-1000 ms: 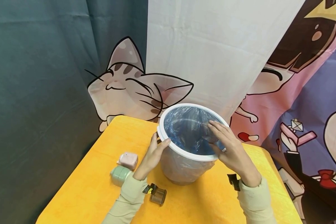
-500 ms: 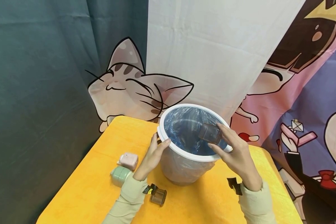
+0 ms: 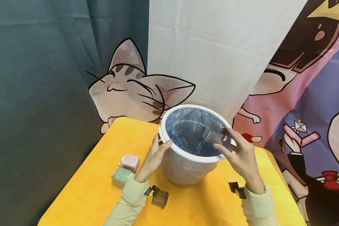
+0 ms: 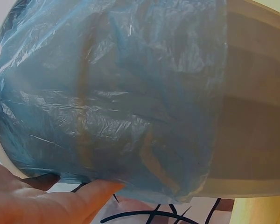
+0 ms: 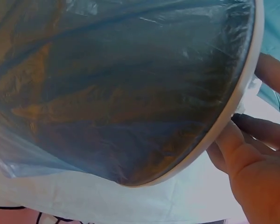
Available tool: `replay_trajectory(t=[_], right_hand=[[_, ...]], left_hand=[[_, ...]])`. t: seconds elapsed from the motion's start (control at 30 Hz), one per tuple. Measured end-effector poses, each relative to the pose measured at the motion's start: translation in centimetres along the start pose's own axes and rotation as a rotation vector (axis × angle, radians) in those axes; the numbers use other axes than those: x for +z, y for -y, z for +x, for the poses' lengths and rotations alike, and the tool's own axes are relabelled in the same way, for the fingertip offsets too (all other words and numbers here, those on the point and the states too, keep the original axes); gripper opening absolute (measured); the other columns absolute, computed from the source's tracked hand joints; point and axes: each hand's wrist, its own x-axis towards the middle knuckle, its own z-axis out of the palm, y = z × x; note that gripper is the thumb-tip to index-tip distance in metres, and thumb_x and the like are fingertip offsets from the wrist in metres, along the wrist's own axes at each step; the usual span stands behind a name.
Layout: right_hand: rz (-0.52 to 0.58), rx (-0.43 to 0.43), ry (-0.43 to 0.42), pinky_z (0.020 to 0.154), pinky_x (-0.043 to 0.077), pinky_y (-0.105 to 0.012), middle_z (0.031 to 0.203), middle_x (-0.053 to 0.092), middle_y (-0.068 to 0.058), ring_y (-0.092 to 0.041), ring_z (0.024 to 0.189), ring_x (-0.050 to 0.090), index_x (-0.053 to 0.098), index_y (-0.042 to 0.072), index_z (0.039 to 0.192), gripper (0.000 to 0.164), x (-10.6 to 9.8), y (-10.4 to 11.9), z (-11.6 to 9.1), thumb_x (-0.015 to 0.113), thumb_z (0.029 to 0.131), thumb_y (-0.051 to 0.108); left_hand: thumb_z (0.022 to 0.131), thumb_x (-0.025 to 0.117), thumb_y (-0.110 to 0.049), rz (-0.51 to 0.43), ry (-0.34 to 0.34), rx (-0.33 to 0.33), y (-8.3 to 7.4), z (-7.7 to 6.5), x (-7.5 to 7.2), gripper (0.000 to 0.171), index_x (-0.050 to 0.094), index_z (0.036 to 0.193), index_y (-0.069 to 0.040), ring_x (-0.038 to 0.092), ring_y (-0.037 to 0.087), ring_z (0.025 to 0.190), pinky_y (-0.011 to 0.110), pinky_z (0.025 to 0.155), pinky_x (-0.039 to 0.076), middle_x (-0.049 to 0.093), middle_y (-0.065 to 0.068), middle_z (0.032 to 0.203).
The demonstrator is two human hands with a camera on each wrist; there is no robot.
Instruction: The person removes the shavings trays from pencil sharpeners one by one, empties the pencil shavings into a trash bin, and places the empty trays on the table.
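Observation:
A translucent trash can [image 3: 196,158] with a white rim stands on the yellow table, lined with a blue plastic bag [image 4: 144,84]. My left hand [image 3: 154,157] grips its rim on the left side, thumb on top and the other fingers mostly hidden outside. Over the right part of the opening, my right hand [image 3: 241,153] pinches a small clear brownish box [image 3: 213,134] between thumb and fingers, tilted. In the right wrist view, the rim [image 5: 224,119] hides nearly all of that box.
A pink wrapped block [image 3: 130,162] and a green rounded item [image 3: 121,177] lie left of my left forearm on the yellow table [image 3: 99,169]. A brown see-through box [image 3: 160,199] sits just right of that wrist. Printed curtains hang behind the table.
My right hand has turned and drawn slightly right, bringing the small brownish box into clearer view above the opening. The left hand stays on the rim.

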Motion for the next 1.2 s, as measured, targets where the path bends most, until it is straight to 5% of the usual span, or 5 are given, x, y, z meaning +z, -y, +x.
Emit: replay_trajectory(t=[0.3,1.0,1.2], right_hand=[[0.216,0.074,0.009,0.074,0.04,-0.029,0.108,0.05,-0.018,-0.033,0.098,0.046,0.045,0.007,0.12,0.063,-0.2,-0.3,-0.4,0.066,0.063,-0.011],[0.366,0.093,-0.033,0.077,0.04,-0.027,0.111,0.044,-0.027,-0.036,0.099,0.042,0.044,-0.003,0.119,0.06,-2.1,-2.6,-1.4,0.06,0.064,-0.019],[0.398,0.121,-0.051,0.076,0.04,-0.028,0.111,0.042,-0.029,-0.036,0.1,0.042,0.043,-0.004,0.119,0.058,-3.0,-2.8,-1.9,0.057,0.065,-0.02]], left_hand=[[0.081,0.049,-0.041,0.01,0.011,-0.006,-0.1,0.0,0.1,0.065,0.013,0.132,-0.023,0.017,0.01,0.119,0.036,0.094,0.017,0.016,-0.003,0.132],[0.08,0.05,-0.04,-0.002,0.007,-0.018,0.0,0.0,0.0,0.065,0.015,0.131,-0.02,0.026,0.013,0.115,0.031,0.092,0.024,0.02,-0.001,0.13],[0.08,0.049,-0.042,0.031,0.0,-0.022,-0.1,0.0,-0.1,0.064,0.015,0.131,-0.021,0.017,0.01,0.118,0.035,0.095,0.016,0.019,-0.002,0.131]])
